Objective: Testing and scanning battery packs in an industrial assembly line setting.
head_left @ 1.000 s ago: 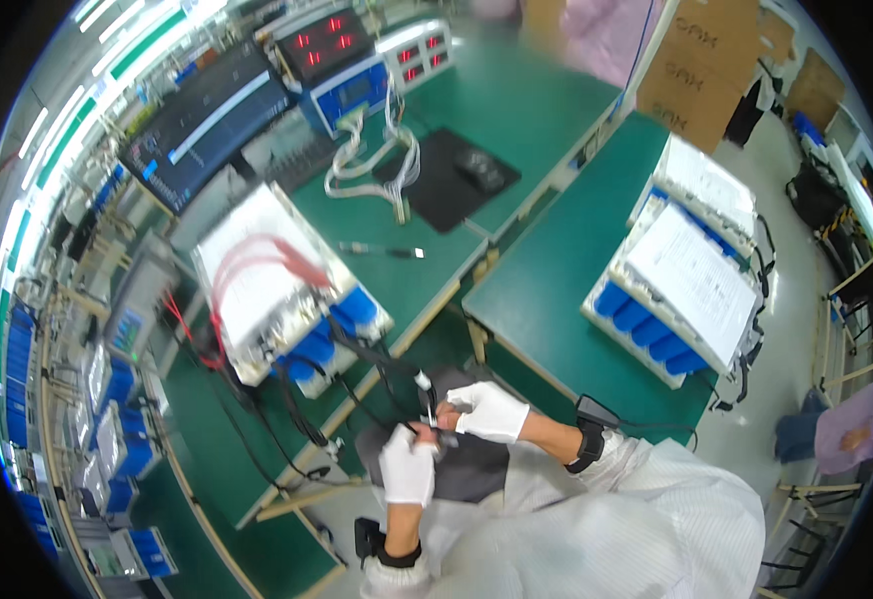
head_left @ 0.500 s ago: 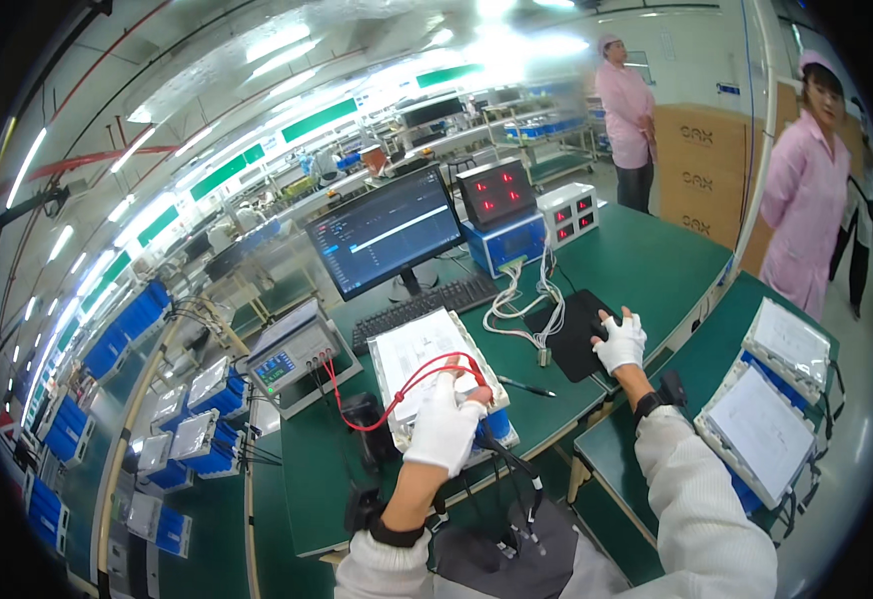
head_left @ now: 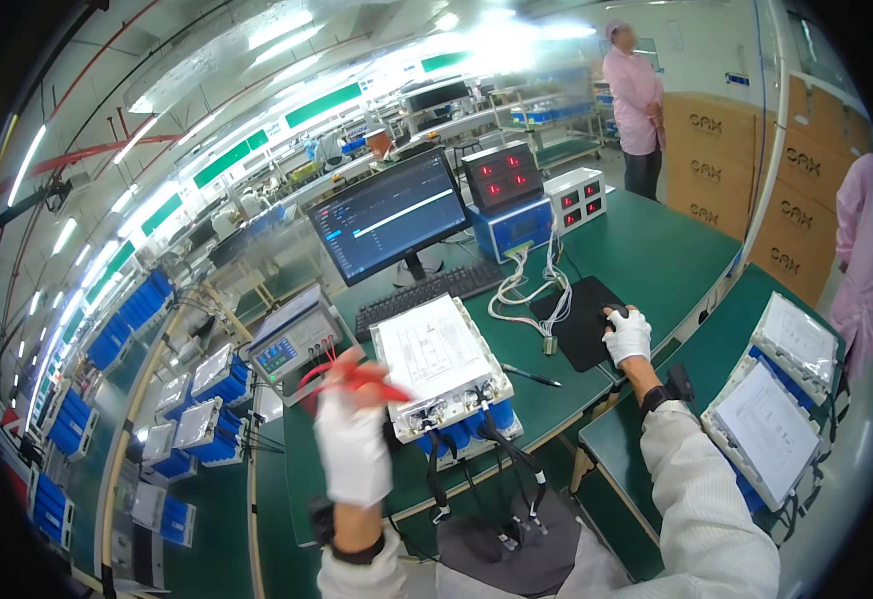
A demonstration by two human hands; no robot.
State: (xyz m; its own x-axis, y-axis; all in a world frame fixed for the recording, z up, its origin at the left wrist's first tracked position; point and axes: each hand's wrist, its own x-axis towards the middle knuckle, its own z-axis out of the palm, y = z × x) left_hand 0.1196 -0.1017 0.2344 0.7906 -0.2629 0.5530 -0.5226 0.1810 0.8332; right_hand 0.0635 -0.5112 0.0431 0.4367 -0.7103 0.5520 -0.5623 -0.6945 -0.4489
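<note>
My left hand (head_left: 354, 444), in a white fingerless glove and smeared by motion, is closed on a bunch of red test leads (head_left: 369, 382). It is at the left edge of a blue battery pack (head_left: 501, 417) topped with a printed sheet (head_left: 435, 347). Black cables (head_left: 436, 479) hang from the pack's near side toward my lap. The leads run to a bench meter (head_left: 292, 344) on the left. My right hand (head_left: 627, 337), gloved the same way, is curled over a dark computer mouse (head_left: 610, 317) on a black mouse pad (head_left: 581, 324).
Behind the pack stand a keyboard (head_left: 427, 299), a monitor (head_left: 392, 220) and boxes with red digit displays (head_left: 501, 180). A white cable bundle (head_left: 506, 304) and a pen (head_left: 533, 376) lie nearby. More packs (head_left: 761, 429) sit at right, others (head_left: 207, 429) at left. Two people in pink coats stand beyond.
My left hand has moved left off the pack's top, carrying the red leads and uncovering the sheet. My right hand's spread fingers have curled down over the mouse. The person at far right has moved rightward.
</note>
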